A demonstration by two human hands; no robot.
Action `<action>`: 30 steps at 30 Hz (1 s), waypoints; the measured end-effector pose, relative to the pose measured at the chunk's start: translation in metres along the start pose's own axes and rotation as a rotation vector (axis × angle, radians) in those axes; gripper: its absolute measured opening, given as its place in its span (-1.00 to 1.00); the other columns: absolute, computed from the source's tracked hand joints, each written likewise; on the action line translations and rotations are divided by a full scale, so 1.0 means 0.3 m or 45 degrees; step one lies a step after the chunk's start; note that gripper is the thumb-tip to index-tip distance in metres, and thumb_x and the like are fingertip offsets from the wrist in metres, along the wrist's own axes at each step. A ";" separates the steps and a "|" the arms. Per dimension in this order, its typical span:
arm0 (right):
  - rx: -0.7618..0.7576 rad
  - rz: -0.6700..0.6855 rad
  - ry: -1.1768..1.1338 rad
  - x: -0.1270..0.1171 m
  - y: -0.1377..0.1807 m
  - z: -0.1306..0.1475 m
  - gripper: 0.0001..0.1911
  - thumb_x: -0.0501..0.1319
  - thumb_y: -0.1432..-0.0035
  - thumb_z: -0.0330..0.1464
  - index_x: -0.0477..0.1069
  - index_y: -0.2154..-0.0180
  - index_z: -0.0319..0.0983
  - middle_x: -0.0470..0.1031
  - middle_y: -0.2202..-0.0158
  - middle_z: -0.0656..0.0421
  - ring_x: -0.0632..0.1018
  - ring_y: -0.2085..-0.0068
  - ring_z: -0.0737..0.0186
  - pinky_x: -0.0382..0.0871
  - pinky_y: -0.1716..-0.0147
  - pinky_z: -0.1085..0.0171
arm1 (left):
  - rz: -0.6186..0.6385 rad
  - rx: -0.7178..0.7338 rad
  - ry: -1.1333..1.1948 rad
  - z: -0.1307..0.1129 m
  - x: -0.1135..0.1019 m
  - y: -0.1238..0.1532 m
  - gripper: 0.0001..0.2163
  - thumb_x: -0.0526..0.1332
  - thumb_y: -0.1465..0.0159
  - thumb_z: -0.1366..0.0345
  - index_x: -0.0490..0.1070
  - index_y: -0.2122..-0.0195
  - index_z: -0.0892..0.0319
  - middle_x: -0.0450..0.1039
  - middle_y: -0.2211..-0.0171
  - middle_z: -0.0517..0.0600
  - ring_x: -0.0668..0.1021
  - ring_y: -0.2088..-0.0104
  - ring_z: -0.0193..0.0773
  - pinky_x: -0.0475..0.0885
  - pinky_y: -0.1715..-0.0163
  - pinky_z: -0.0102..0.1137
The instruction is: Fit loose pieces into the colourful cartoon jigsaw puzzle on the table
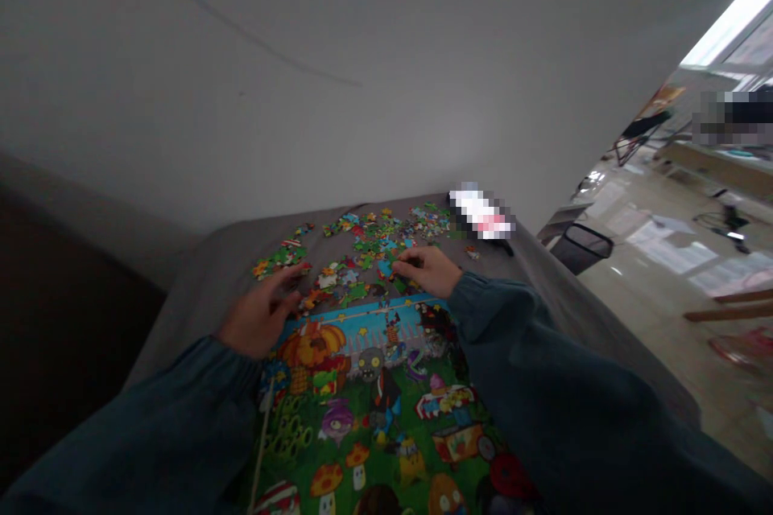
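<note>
Loose jigsaw puzzle pieces lie scattered across a grey cloth-covered surface. Below them is a colourful cartoon picture with zombies, pumpkins and mushrooms, bordered by a pale edge. My left hand hovers at the left of the pieces, its thumb apart from the index finger. A red-and-green piece lies by its index fingertip; whether they touch is unclear. Over the middle of the pile, my right hand has its fingers drawn together beside a blue piece. Anything within that pinch is too small and blurred to make out.
A phone with a lit, pixelated screen rests at the back right of the grey cloth. Behind rises a plain wall. To the right, beyond the edge, are a tiled floor and a dark-framed chair.
</note>
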State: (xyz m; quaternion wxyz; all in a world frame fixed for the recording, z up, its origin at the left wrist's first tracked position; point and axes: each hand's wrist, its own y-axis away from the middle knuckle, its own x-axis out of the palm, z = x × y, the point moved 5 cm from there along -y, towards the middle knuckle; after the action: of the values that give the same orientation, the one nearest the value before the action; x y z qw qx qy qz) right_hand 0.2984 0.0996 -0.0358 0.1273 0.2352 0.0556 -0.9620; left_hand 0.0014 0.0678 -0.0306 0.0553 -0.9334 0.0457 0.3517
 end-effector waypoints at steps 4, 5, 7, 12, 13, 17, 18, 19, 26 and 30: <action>-0.056 0.103 -0.150 0.043 0.044 0.051 -0.68 0.33 -0.16 -0.11 0.51 0.39 -0.26 0.39 0.50 0.26 0.34 0.45 0.34 0.23 0.40 0.31 | -0.082 0.155 -0.285 -0.103 0.002 0.046 -0.42 0.05 -0.30 -0.14 0.51 -0.10 0.18 0.51 -0.12 0.20 0.63 0.25 -0.02 0.50 0.00 -0.01; -0.077 0.134 -0.177 0.057 0.058 0.070 -0.66 0.33 -0.16 -0.09 0.50 0.39 -0.25 0.39 0.48 0.26 0.34 0.44 0.34 0.23 0.40 0.31 | -0.037 0.135 -0.212 -0.131 0.018 0.063 -0.39 0.05 -0.29 -0.17 0.50 -0.12 0.19 0.55 -0.07 0.19 0.64 0.26 -0.02 0.54 0.07 -0.04; -0.108 0.210 -0.225 0.089 0.087 0.107 -0.63 0.32 -0.17 -0.06 0.50 0.39 -0.25 0.41 0.46 0.24 0.36 0.42 0.34 0.24 0.38 0.31 | 0.109 0.053 0.062 -0.181 0.069 0.099 -0.34 0.12 -0.26 -0.22 0.42 -0.20 0.17 0.59 -0.02 0.17 0.65 0.18 -0.01 0.59 0.18 -0.14; -0.182 0.357 -0.270 0.151 0.132 0.160 -0.56 0.32 -0.14 0.01 0.49 0.39 -0.26 0.43 0.44 0.23 0.38 0.40 0.34 0.25 0.38 0.32 | 0.247 -0.024 0.409 -0.240 0.150 0.143 -0.35 0.28 -0.15 -0.20 0.48 -0.10 0.21 0.66 0.19 0.11 0.67 0.23 -0.05 0.59 0.25 -0.24; -0.181 0.362 -0.271 0.155 0.133 0.158 -0.56 0.31 -0.15 0.01 0.49 0.39 -0.27 0.42 0.45 0.23 0.37 0.41 0.34 0.25 0.39 0.32 | 0.242 -0.032 0.427 -0.237 0.150 0.140 -0.37 0.30 -0.13 -0.20 0.51 -0.03 0.21 0.66 0.24 0.10 0.67 0.26 -0.06 0.59 0.26 -0.25; -0.069 0.270 -0.264 0.136 0.118 0.120 -0.66 0.26 -0.22 -0.10 0.48 0.37 -0.25 0.41 0.49 0.25 0.38 0.44 0.34 0.26 0.40 0.32 | 0.192 -0.091 0.460 -0.200 0.111 0.107 -0.38 0.34 -0.02 -0.29 0.53 0.16 0.18 0.67 0.28 0.09 0.67 0.26 -0.03 0.59 0.23 -0.23; -0.047 0.231 -0.267 0.126 0.113 0.110 -0.69 0.26 -0.23 -0.13 0.47 0.37 -0.24 0.42 0.48 0.25 0.38 0.44 0.35 0.27 0.40 0.32 | 0.176 -0.118 0.457 -0.187 0.097 0.097 -0.36 0.35 0.02 -0.32 0.52 0.19 0.17 0.67 0.29 0.09 0.67 0.28 -0.03 0.59 0.25 -0.23; -0.031 0.197 -0.280 0.117 0.109 0.102 -0.72 0.26 -0.23 -0.15 0.47 0.37 -0.24 0.45 0.47 0.24 0.39 0.45 0.35 0.28 0.40 0.32 | 0.160 -0.147 0.451 -0.174 0.084 0.088 -0.34 0.36 0.07 -0.34 0.51 0.20 0.16 0.66 0.31 0.08 0.67 0.31 -0.03 0.59 0.28 -0.23; 0.019 0.073 -0.422 0.111 0.102 0.070 -0.87 0.35 -0.10 -0.35 0.45 0.35 -0.25 0.50 0.42 0.24 0.47 0.41 0.37 0.38 0.35 0.32 | 0.244 -0.239 0.461 -0.135 0.056 0.063 -0.30 0.42 0.17 -0.33 0.41 0.20 0.12 0.54 0.56 -0.06 0.58 0.51 -0.16 0.51 0.47 -0.33; -0.050 0.119 -0.303 0.129 0.108 0.071 -0.91 0.29 -0.17 -0.37 0.50 0.27 -0.26 0.49 0.41 0.24 0.41 0.46 0.40 0.30 0.43 0.35 | 0.258 -0.146 0.417 -0.134 0.059 0.067 -0.37 0.38 0.04 -0.29 0.47 0.16 0.15 0.59 0.40 0.00 0.59 0.47 -0.19 0.53 0.43 -0.33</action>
State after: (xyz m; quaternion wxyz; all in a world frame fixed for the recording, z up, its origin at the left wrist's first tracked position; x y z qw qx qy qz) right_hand 0.2645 0.0565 -0.0365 0.1824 0.1192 0.0479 -0.9748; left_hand 0.0385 0.0416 -0.0137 -0.0416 -0.9703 0.1276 0.2010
